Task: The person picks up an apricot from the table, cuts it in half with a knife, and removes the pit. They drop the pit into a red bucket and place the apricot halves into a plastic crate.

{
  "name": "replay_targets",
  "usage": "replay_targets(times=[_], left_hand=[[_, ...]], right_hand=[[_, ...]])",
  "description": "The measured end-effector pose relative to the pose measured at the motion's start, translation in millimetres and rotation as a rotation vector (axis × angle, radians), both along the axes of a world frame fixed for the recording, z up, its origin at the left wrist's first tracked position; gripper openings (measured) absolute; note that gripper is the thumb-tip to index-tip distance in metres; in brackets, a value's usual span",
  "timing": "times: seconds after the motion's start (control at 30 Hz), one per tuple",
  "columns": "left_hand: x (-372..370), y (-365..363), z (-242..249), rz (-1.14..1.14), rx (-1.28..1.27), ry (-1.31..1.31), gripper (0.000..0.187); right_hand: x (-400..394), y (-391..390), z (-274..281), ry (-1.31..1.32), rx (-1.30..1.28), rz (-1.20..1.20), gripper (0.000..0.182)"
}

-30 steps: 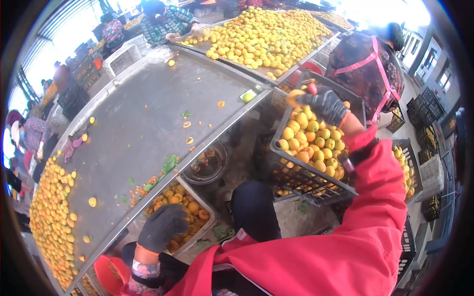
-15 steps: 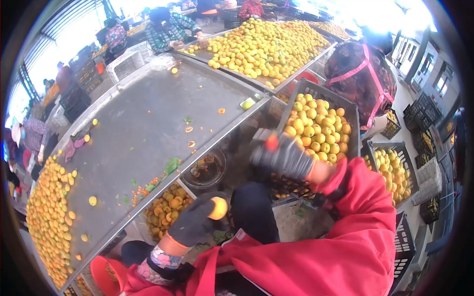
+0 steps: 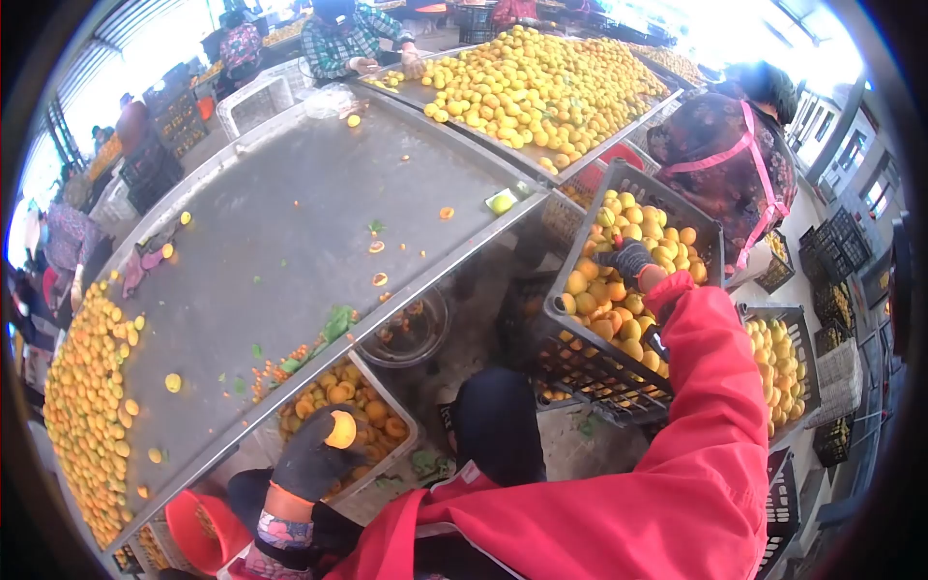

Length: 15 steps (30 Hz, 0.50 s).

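Note:
My left hand (image 3: 311, 462), in a dark glove, is closed around a yellow-orange apricot (image 3: 341, 429). Below it stands a pale crate (image 3: 410, 433) holding apricot pieces (image 3: 382, 411), beside the metal table. My right hand (image 3: 633, 259), also gloved, reaches into a tilted black crate (image 3: 607, 375) full of whole apricots (image 3: 667, 249). A small red object (image 3: 617, 240) shows at its fingers; its kind is not clear. Whether that hand also grips an apricot cannot be made out.
The metal table (image 3: 261, 242) carries a heap of apricots (image 3: 87, 406) at left and scattered scraps. A dark bowl (image 3: 440, 338) sits below its edge. A red bucket (image 3: 198, 532) stands lower left. One person (image 3: 725, 155) is close at right; another (image 3: 348, 43) works across the table.
My right hand has moved up and right into the black crate among the apricots. My left hand, still holding its apricot, has shifted left and down over the pale crate.

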<state>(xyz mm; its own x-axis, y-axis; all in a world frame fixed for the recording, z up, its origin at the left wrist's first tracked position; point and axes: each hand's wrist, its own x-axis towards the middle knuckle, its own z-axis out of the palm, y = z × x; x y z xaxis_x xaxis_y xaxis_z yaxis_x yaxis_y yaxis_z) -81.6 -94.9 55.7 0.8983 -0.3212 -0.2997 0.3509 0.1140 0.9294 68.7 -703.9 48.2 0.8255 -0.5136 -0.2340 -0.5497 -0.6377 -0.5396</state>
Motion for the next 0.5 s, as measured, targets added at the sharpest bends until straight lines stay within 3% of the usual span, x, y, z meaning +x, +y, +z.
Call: replay_targets(times=[0.03,0.13,0.23,0.27,0.5], left_hand=[[-1,-1,0,0.116,-0.267,0.241,0.044],[-2,3,-6,0.179,-0.348,0.311,0.044],[-2,2,1,0.159,-0.327,0.326,0.044],[-3,2,1,0.151,-0.32,0.308,0.044],[-5,13,-7,0.11,-0.38,0.29,0.044]], right_hand=[[-2,5,3,0.028,0.071,-0.025,0.07],[4,-24,-30,-0.106,0.062,0.068,0.06],[-35,4,26,-0.29,0.527,0.09,0.045],[-41,2,36,-0.248,0.549,0.101,0.032],[-69,12,86,-0.178,0.971,0.249,0.023]])
